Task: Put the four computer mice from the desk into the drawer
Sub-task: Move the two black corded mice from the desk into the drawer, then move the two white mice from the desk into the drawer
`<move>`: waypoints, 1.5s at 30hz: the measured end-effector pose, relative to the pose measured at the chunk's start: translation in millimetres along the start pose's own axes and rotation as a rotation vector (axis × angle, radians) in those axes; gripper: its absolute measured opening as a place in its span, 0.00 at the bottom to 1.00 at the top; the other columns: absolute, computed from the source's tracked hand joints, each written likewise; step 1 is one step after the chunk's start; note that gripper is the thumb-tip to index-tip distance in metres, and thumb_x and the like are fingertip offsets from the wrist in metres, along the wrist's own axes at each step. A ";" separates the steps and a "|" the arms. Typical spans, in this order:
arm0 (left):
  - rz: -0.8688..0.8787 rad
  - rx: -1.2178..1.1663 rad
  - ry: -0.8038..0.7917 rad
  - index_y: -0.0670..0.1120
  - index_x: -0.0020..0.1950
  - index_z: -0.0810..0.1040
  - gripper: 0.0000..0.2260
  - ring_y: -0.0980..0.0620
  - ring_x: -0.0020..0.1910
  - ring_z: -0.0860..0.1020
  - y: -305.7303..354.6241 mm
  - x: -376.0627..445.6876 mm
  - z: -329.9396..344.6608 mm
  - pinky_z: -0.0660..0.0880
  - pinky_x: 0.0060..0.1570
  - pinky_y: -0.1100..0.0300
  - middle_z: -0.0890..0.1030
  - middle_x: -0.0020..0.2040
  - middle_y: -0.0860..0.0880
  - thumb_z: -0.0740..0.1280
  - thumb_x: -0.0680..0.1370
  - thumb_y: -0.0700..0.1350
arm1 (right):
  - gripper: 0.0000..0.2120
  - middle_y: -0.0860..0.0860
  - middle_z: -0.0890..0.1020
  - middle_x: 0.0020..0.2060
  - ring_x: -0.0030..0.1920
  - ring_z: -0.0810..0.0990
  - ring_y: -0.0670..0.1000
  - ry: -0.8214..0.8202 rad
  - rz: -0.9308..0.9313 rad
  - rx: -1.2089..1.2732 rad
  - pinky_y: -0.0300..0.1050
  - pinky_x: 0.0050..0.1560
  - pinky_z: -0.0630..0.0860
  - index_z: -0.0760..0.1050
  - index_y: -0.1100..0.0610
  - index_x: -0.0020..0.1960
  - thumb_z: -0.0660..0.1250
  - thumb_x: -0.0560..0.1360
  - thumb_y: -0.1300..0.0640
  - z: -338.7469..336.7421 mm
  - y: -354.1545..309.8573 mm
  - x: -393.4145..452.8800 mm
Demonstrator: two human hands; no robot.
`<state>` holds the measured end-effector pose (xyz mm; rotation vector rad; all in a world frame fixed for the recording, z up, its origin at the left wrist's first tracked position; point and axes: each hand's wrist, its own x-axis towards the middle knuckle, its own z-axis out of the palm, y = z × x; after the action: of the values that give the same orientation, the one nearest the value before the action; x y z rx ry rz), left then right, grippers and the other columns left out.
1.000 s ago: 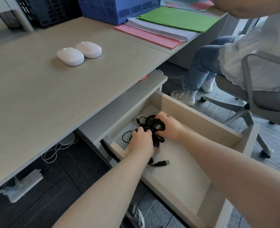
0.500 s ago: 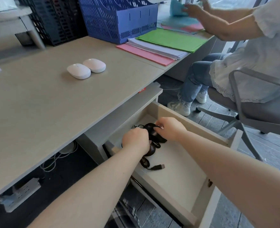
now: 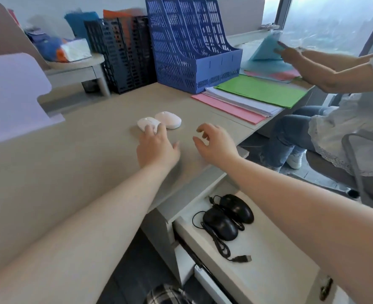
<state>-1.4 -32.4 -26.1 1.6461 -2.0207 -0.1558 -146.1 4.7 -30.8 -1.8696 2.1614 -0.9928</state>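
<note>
Two white wireless mice lie side by side on the desk, the left white mouse (image 3: 146, 123) and the right white mouse (image 3: 168, 119). My left hand (image 3: 157, 148) reaches over the desk, its fingertips touching the near edge of the left white mouse. My right hand (image 3: 216, 143) hovers open above the desk, to the right of the mice, holding nothing. Two black wired mice (image 3: 228, 216) with tangled cables lie together in the open drawer (image 3: 269, 270) below the desk's edge.
A blue file rack (image 3: 187, 47) and a black one (image 3: 124, 53) stand at the back of the desk (image 3: 71, 161). Stacked pink, white and green papers (image 3: 253, 97) lie to the right. Another person (image 3: 345, 110) sits at the right, handling blue sheets.
Both hands have left the drawer and moved up onto the desk toward the white mice. The two black mice now lie released in the drawer.
</note>
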 end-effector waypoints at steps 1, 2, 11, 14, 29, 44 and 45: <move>-0.041 -0.001 -0.005 0.46 0.66 0.67 0.24 0.41 0.66 0.65 -8.4 9.5 2.2 0.70 0.57 0.49 0.66 0.68 0.43 0.67 0.74 0.54 | 0.18 0.53 0.78 0.58 0.60 0.74 0.54 -0.038 0.009 -0.003 0.48 0.55 0.72 0.71 0.54 0.64 0.62 0.76 0.49 7.0 -2.4 11.7; -0.080 -0.015 -0.010 0.46 0.68 0.64 0.27 0.41 0.67 0.64 -17.8 19.4 6.3 0.69 0.59 0.49 0.65 0.68 0.43 0.67 0.74 0.56 | 0.20 0.53 0.76 0.62 0.64 0.72 0.55 -0.068 0.021 -0.001 0.50 0.60 0.71 0.69 0.53 0.66 0.63 0.76 0.49 13.8 -4.6 22.8; -0.076 -0.110 -0.148 0.49 0.74 0.57 0.47 0.42 0.75 0.56 -60.8 90.5 34.1 0.59 0.73 0.49 0.60 0.75 0.40 0.67 0.62 0.71 | 0.30 0.56 0.72 0.67 0.67 0.70 0.59 -0.171 0.059 0.039 0.52 0.64 0.69 0.61 0.51 0.73 0.63 0.74 0.46 62.5 -19.5 98.4; -0.075 -0.156 -0.182 0.49 0.75 0.56 0.48 0.41 0.74 0.60 -61.6 102.2 37.5 0.60 0.72 0.51 0.61 0.74 0.39 0.70 0.63 0.68 | 0.31 0.54 0.72 0.68 0.68 0.70 0.58 -0.176 0.070 0.030 0.52 0.64 0.69 0.60 0.50 0.73 0.62 0.73 0.43 71.5 -21.9 111.5; -0.090 -0.110 -0.136 0.44 0.72 0.63 0.42 0.42 0.67 0.67 -30.1 32.3 13.5 0.64 0.66 0.54 0.68 0.67 0.40 0.73 0.64 0.61 | 0.26 0.56 0.77 0.64 0.65 0.73 0.60 -0.096 0.048 -0.005 0.50 0.61 0.70 0.69 0.55 0.69 0.64 0.74 0.47 39.8 -22.4 41.1; 0.096 -0.166 -0.270 0.44 0.73 0.60 0.42 0.45 0.65 0.66 94.2 -173.1 50.8 0.67 0.63 0.53 0.67 0.65 0.45 0.71 0.66 0.61 | 0.30 0.51 0.74 0.68 0.67 0.73 0.54 -0.039 0.378 0.081 0.52 0.66 0.72 0.64 0.50 0.73 0.67 0.73 0.49 -76.7 79.2 -156.9; 0.049 -0.133 -0.340 0.44 0.72 0.61 0.40 0.44 0.66 0.66 98.1 -182.1 57.8 0.68 0.63 0.52 0.67 0.65 0.45 0.71 0.66 0.60 | 0.30 0.51 0.74 0.68 0.67 0.73 0.55 -0.076 0.391 0.056 0.52 0.66 0.71 0.64 0.50 0.73 0.68 0.73 0.49 -77.1 89.1 -163.5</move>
<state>-92.1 149.9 -94.4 1.5685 -2.2395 -0.5746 -220.7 187.5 -71.3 -1.3581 2.3009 -0.8733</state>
